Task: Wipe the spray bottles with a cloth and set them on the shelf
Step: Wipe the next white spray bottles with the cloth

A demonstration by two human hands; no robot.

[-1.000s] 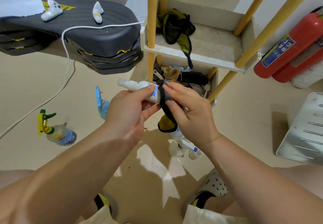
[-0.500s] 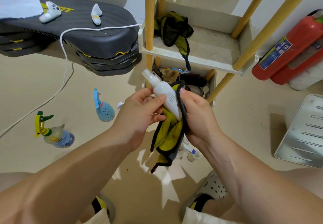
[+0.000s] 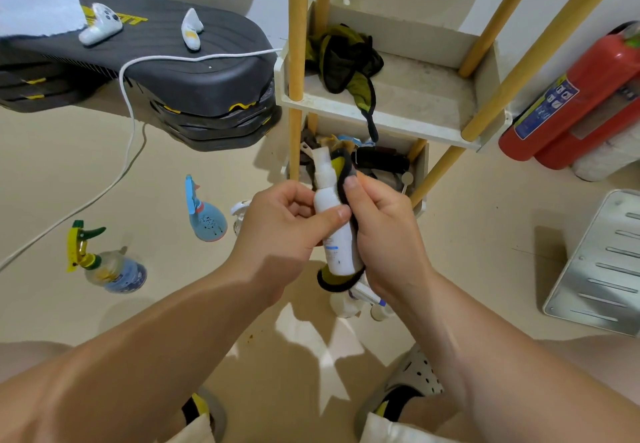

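**Wipe in hand on the white bottle, shelving not yet done**

We see the left hand (image 3: 280, 224) gripping the white spray bottle (image 3: 337, 248) round its middle, thumb across the front, nozzle tilted up and away. The right hand (image 3: 384, 231) pinches the yellow, black-edged cloth (image 3: 332, 278) against the bottle's right side. The cloth runs from beside the nozzle to under the base.

The bottle is held in the air in front of the shelf (image 3: 381, 120), well above the floor (image 3: 485, 235).

We judge this the wiping step, mid-task. A blue bottle (image 3: 207, 221), a clear bottle (image 3: 110, 269) and some small white bottles (image 3: 346, 304) under the hands lie on the floor, and we see no bottle on the middle tier.

Next, we judge:
- the right hand must slide the cloth along or round the body while the left steadies it;
- then the bottle goes upright on the tier, beside the second cloth (image 3: 343, 62) lying there.
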